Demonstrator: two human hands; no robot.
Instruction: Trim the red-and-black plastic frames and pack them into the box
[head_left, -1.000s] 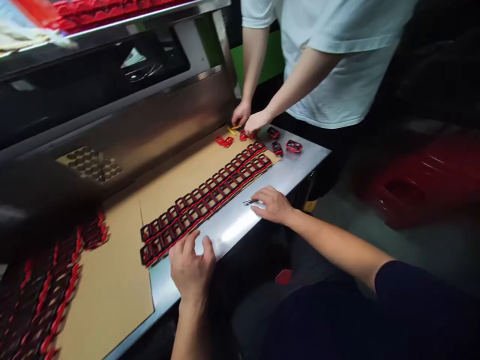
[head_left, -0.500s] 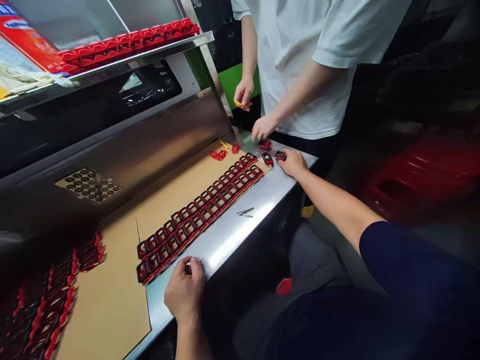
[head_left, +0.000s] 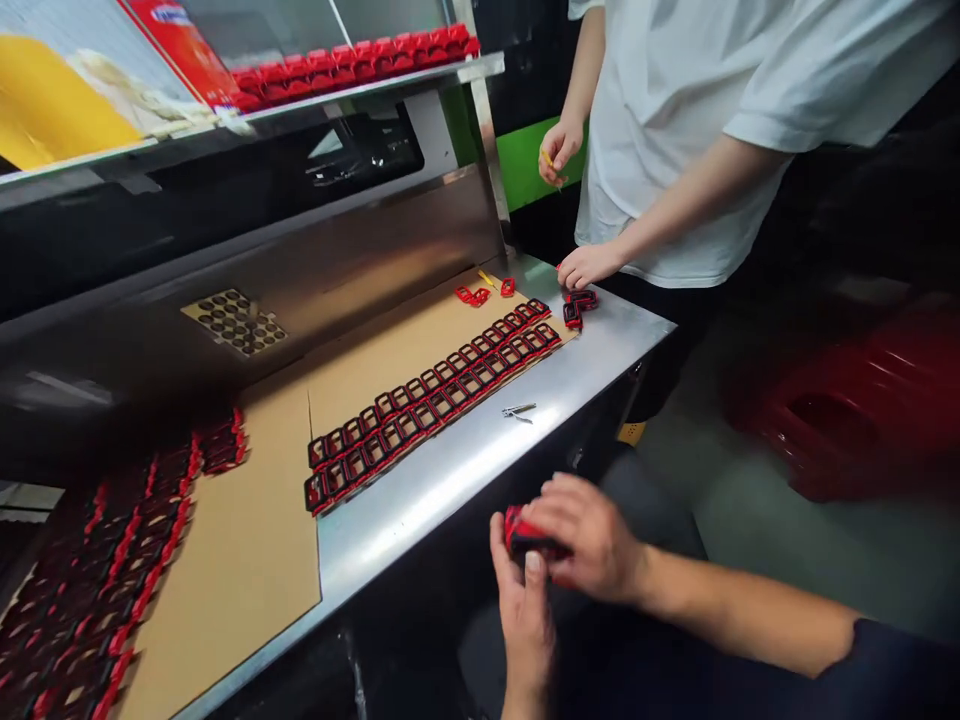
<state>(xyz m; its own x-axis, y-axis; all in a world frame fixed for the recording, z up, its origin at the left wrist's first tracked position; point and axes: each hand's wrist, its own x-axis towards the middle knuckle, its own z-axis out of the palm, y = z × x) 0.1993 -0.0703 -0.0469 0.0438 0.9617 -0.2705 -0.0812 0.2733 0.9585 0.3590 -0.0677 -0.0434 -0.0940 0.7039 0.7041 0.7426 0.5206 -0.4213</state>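
Observation:
In front of the table edge, over my lap, I hold a red-and-black plastic frame (head_left: 519, 528) between both hands. My left hand (head_left: 523, 612) grips it from below, with thumb and fingers at its near end. The fingers of my right hand (head_left: 592, 540) are closed over its top and right side, hiding much of it. A nail clipper (head_left: 519, 411) lies on the bare metal strip of the table beyond my hands. Two slanting rows of black-and-red frames (head_left: 427, 400) stand on the cardboard behind it.
A co-worker's hand (head_left: 589, 266) is by several red-and-black frames (head_left: 573, 315) at the table's far corner; the other hand (head_left: 561, 152) holds something yellow. Loose red pieces (head_left: 472, 296) lie on the cardboard (head_left: 247, 540). More frames (head_left: 97, 590) fill the left. A shelf (head_left: 360, 88) runs above.
My right hand has set the nail clipper down, taken a red-and-black frame from the far corner and brought it back to my left hand, which has moved right. The co-worker's yellow-holding hand has lifted.

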